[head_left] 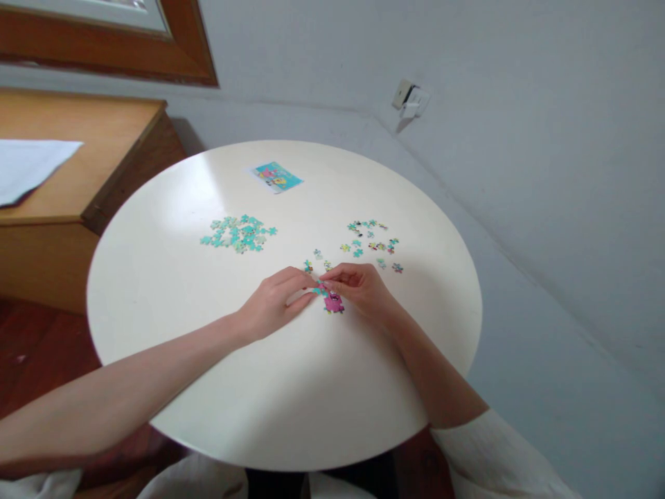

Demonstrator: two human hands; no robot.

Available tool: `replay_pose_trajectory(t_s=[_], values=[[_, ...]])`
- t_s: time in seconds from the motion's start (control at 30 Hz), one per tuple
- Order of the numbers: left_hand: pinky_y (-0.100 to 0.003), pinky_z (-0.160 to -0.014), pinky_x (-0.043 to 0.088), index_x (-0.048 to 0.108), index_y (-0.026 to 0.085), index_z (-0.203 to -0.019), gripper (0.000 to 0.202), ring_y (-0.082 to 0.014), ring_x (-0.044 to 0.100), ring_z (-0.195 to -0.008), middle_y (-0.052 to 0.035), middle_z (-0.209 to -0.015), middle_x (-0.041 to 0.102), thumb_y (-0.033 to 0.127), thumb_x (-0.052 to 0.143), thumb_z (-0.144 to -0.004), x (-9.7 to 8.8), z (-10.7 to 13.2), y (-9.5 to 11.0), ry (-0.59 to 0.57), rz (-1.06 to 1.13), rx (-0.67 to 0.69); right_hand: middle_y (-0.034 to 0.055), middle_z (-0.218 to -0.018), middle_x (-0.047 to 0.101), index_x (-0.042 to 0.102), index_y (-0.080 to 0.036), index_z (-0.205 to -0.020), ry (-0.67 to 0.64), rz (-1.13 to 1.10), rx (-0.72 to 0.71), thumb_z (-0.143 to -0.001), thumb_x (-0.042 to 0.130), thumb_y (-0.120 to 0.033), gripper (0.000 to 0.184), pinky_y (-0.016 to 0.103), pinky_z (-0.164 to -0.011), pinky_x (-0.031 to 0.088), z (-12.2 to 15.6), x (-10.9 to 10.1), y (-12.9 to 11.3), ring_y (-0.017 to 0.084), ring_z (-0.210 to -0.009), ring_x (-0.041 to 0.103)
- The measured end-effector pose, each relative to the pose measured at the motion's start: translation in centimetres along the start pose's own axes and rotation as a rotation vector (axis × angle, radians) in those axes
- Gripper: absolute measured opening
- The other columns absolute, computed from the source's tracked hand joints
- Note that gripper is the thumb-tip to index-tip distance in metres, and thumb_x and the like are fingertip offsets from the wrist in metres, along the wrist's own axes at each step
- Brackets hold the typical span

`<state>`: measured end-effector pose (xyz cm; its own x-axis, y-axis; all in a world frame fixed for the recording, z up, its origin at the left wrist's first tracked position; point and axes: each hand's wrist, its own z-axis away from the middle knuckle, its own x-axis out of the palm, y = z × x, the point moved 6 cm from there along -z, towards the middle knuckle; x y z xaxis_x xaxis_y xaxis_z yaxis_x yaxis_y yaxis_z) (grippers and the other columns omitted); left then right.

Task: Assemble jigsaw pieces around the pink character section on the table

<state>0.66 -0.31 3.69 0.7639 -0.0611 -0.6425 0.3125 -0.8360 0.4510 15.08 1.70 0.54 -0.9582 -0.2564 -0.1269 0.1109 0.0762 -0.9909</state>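
Both hands meet over a small joined section of jigsaw puzzle, mostly pink, that lies flat near the middle of the round table. My left hand comes in from the left, its fingertips closed on a teal and pink puzzle piece at the section's upper left edge. From the other side my right hand has thumb and forefinger pinched at the same spot, partly covering the pink section. Whether both hands grip one piece or two is hidden by the fingers. A few loose pieces lie just beyond the fingertips.
A heap of teal puzzle pieces lies left of centre, and scattered multicoloured pieces lie to the right. Farther back rests a picture card. Around the white table stand a wooden cabinet and a wall with a socket.
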Motion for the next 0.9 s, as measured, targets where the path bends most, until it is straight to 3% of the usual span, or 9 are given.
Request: replay_pose_trajectory(t_s=[0.33, 0.6, 0.9], values=[[-0.028, -0.073, 0.051, 0.065, 0.016, -0.083, 0.025, -0.0154, 0.063, -0.081, -0.0075, -0.081, 0.07, 0.026, 0.044, -0.093, 0.5, -0.3, 0.2, -0.126, -0.012, 0.075, 0.0019, -0.066, 0.065, 0.069, -0.019, -0.075, 0.13, 0.055, -0.047, -0.065, 0.073, -0.043, 0.027, 0.03, -0.062, 0.046, -0.3, -1.2, 0.4, 0.013, -0.062, 0.057], [-0.029, -0.074, 0.047, 0.065, 0.017, -0.079, 0.029, -0.0161, 0.062, -0.079, -0.007, -0.082, 0.07, 0.028, 0.042, -0.094, 1.5, -0.1, -0.3, -0.238, -0.018, 0.09, 0.0018, -0.067, 0.065, 0.069, -0.02, -0.075, 0.145, 0.126, -0.064, -0.067, 0.07, -0.04, 0.022, 0.028, -0.06, 0.043, -0.3, -1.3, 0.2, 0.013, -0.062, 0.054], [-0.029, -0.074, 0.046, 0.065, 0.017, -0.081, 0.028, -0.0161, 0.06, -0.08, -0.0064, -0.082, 0.069, 0.027, 0.042, -0.094, 1.6, -0.1, -0.4, -0.225, -0.013, 0.093, 0.0005, -0.066, 0.063, 0.069, -0.019, -0.075, 0.138, 0.344, -0.075, -0.071, 0.062, -0.027, 0.011, 0.025, -0.053, 0.035, -0.1, -1.4, -0.4, 0.01, -0.054, 0.044]])
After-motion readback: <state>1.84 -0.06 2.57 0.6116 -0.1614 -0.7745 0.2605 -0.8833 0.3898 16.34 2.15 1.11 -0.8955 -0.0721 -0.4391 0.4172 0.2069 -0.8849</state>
